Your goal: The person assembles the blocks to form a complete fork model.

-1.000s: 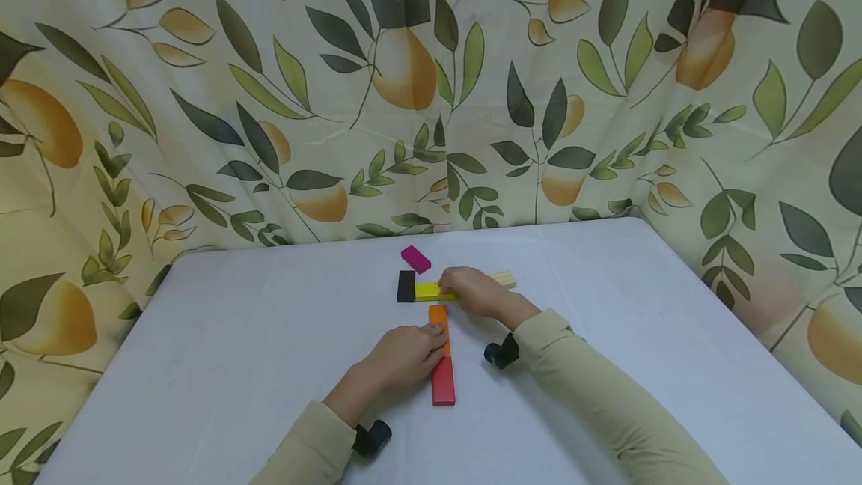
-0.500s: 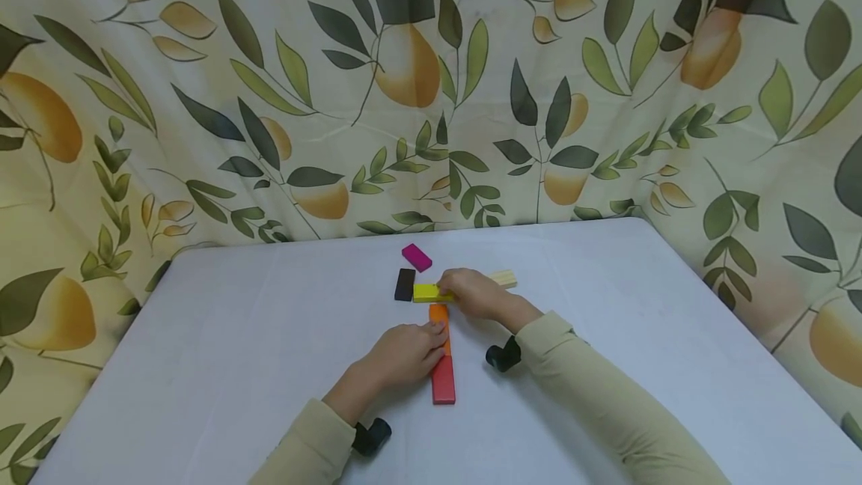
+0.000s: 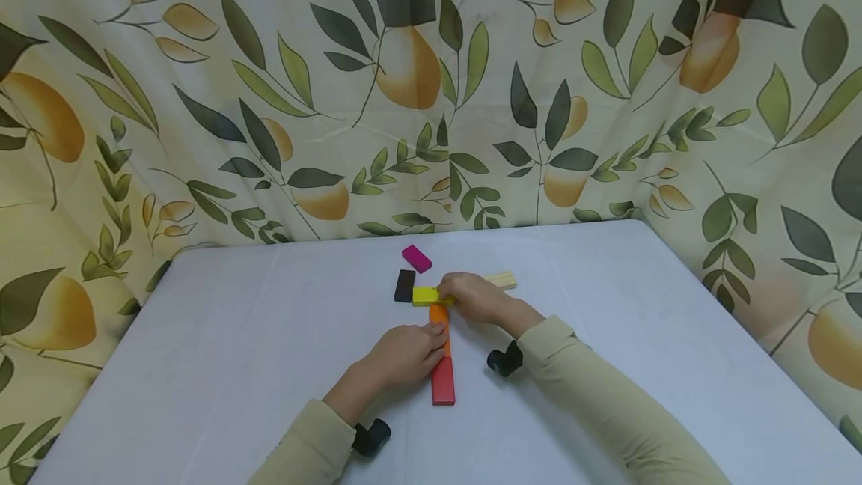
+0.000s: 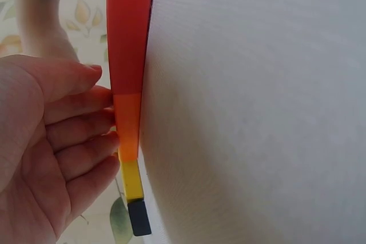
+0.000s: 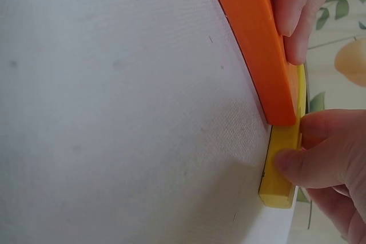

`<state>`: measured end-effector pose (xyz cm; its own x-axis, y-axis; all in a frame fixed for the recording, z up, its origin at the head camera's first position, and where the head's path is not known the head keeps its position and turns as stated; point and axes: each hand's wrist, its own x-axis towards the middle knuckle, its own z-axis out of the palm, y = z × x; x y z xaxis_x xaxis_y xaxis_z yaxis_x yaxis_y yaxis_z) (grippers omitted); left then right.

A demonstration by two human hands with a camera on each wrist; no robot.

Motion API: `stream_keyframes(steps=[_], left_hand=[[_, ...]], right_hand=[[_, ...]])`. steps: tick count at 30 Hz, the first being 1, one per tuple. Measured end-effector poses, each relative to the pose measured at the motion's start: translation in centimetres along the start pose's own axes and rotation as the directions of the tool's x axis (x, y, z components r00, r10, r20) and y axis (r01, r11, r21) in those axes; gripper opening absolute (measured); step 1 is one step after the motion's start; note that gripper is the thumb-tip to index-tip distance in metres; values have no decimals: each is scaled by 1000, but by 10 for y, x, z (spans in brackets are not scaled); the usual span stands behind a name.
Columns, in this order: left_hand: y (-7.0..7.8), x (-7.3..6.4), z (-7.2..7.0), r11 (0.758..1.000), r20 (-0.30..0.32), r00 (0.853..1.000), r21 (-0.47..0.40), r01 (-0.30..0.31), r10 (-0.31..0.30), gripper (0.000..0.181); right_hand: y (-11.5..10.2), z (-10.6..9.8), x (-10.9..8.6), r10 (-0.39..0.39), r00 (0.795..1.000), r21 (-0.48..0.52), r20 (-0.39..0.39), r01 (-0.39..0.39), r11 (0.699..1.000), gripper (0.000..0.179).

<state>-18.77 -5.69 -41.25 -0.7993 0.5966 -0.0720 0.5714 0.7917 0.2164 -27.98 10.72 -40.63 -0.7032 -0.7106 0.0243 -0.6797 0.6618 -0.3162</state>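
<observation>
Right hand (image 3: 474,298): yellow block (image 3: 423,296) pinched by thumb and finger.
Left hand (image 3: 404,354): orange block (image 5: 251,38), beside pinch, touched; fingers relaxed.

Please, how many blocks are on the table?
6: magenta block farthest; black block left of yellow block; pale block at right; orange block nearer; red block nearest. More may be hidden.

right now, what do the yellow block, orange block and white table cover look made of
Yellow block: perhaps painted wood, satin, with smooth, even color; plastic is possible.
Orange block: likely the same, equally smooth.
White table cover: probably matt fabric, showing fine weave.
</observation>
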Motion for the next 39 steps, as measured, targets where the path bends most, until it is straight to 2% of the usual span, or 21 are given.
stream_keyframes(steps=[13, 29, 39], left_hand=[[3, -3, -1, 1000, 12, 1000, -7, 26, -26, 42], [4, -3, -2, 999, 2, 1000, -17, 29, -29, 43], [4, -1, -1, 1000, -40, 999, 3, 27, -27, 40]], right_hand=[[-3, 1, -4, 16, 1000, 11, 1, -16, 1000, 27], [-6, 2, -7, 22, 1000, 22, 1, -22, 1000, 28], [-4, -4, -4, 12, 999, 17, 34, -12, 1000, 24]])
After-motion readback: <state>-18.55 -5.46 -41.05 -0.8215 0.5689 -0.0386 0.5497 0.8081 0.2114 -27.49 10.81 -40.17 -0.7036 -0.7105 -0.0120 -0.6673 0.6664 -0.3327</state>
